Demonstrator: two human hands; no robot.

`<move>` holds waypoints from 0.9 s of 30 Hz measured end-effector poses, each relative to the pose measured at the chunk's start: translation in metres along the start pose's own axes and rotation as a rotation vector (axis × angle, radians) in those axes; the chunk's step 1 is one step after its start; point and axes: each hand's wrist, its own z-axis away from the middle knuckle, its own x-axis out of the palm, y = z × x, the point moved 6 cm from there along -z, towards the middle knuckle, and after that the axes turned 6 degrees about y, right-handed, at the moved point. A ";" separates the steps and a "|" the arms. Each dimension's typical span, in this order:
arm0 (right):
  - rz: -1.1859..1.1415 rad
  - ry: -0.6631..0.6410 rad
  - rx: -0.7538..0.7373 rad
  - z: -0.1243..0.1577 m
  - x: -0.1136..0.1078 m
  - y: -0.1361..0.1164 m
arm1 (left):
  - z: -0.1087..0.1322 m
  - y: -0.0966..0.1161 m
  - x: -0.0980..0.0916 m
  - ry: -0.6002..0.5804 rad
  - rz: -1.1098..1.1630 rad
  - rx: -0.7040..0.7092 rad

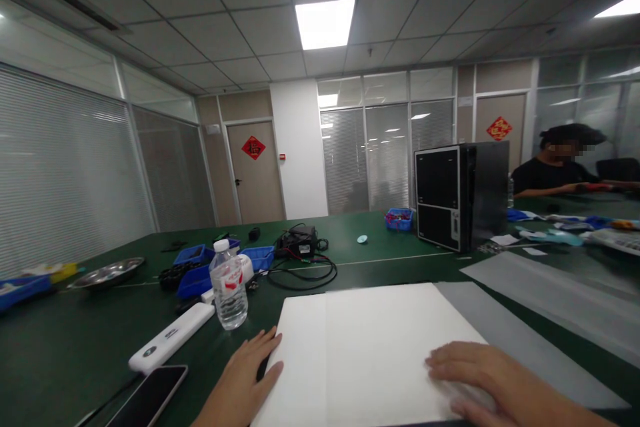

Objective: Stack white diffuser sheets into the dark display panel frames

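A large white paper sheet [380, 347] lies flat in front of me, with a vertical crease or fold line left of its middle. At its left edge rests my left hand [250, 370], the thumb on the paper and the fingers stretched along the side. My right hand [475, 373] lies over the right part of the sheet, fingers extended and slightly blurred, gripping nothing visible. Left of the paper stands a clear water bottle [229, 290] with a white cap. Closer to me on that side are a white power strip [173, 337] and a dark-screened phone [147, 400].
Greyish translucent sheets [510, 330] spread to the right on the green table [65, 347]. Farther back stand a black computer tower [463, 197], a power adapter [300, 240] with coiled cables, blue bins [194, 280] and a metal tray [110, 272]. A person [555, 170] sits at far right.
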 end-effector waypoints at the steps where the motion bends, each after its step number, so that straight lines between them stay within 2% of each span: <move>1: 0.015 0.015 0.044 0.000 0.000 0.011 | -0.001 -0.001 0.001 0.001 -0.002 0.002; 4: 0.086 0.072 0.192 -0.002 -0.001 0.047 | -0.002 -0.004 0.004 0.006 -0.002 0.012; 7: 0.085 0.066 0.259 -0.003 0.002 0.062 | -0.002 -0.003 0.005 -0.002 -0.004 0.016; 10: -0.030 0.053 0.282 -0.002 0.005 0.055 | -0.001 -0.001 0.003 -0.015 -0.002 0.001; 14: -0.122 0.034 0.241 -0.002 0.007 0.041 | 0.000 0.002 -0.002 -0.008 -0.012 -0.048; 22: -0.203 0.059 0.180 0.005 0.010 0.059 | 0.002 0.006 -0.005 -0.001 -0.006 -0.024; 27: -0.187 -0.055 0.181 0.003 0.012 0.056 | 0.001 0.005 -0.001 0.021 -0.023 0.013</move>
